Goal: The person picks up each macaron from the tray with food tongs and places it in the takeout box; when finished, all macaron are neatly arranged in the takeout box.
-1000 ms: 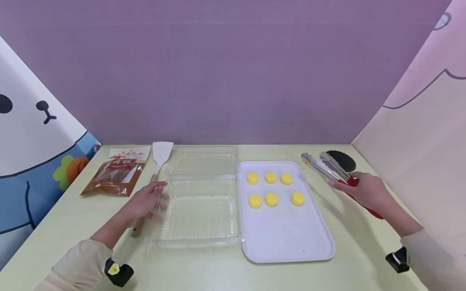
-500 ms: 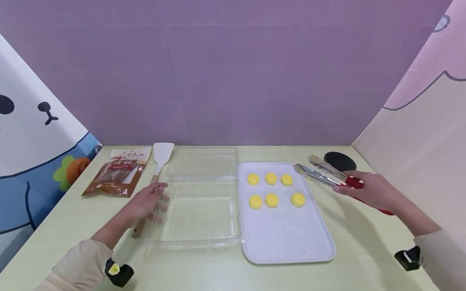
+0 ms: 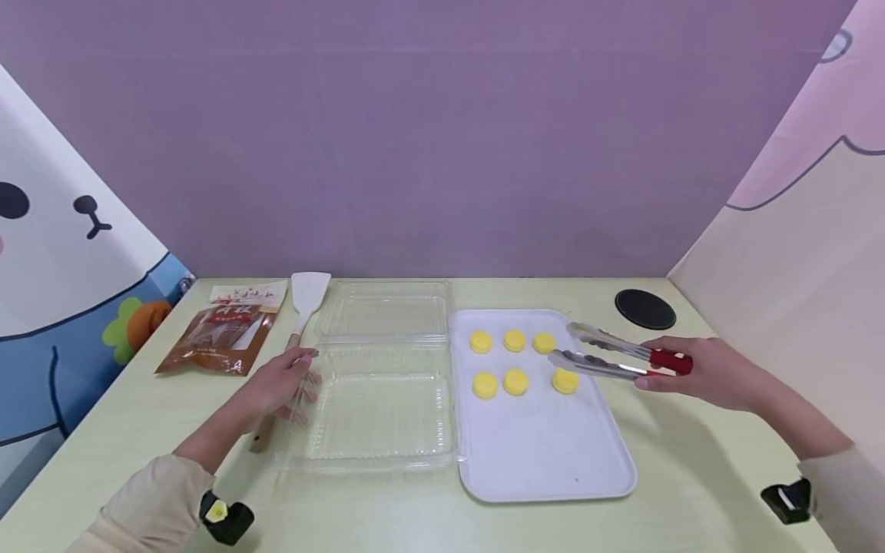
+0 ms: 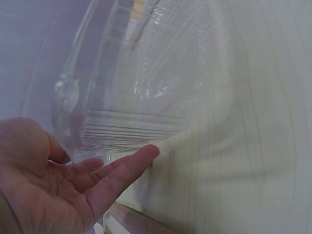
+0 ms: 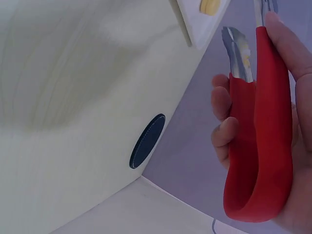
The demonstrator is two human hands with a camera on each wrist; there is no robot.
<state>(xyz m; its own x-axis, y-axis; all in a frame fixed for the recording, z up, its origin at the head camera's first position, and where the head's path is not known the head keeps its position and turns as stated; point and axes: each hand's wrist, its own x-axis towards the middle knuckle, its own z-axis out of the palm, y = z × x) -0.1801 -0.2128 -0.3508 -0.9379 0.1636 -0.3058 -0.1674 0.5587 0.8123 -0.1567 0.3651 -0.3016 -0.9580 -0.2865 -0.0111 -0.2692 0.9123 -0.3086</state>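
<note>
My right hand (image 3: 698,372) grips red-handled metal tongs (image 3: 615,349) at the right of the white tray (image 3: 532,453). Their tips are apart, over the tray's upper right part near a yellow round cake (image 3: 565,381); nothing shows between them. In the right wrist view, fingers and thumb wrap around the red handle (image 5: 273,131). My left hand (image 3: 280,380) lies along the left edge of an opened clear plastic clamshell box (image 3: 376,418). In the left wrist view, its fingers (image 4: 119,180) are extended along the box's outer side wall (image 4: 131,126), with the thumb near the rim.
Several yellow cakes (image 3: 515,339) stand in two rows on the tray. A white spatula (image 3: 309,292) with a wooden handle lies left of the box, next to a brown food packet (image 3: 224,330). A black round coaster (image 3: 645,309) is at back right. A purple wall stands behind.
My right hand has moved the tongs from beside the black coaster leftward and nearer, so the tips are now over the tray. The left hand and the box stay where they were.
</note>
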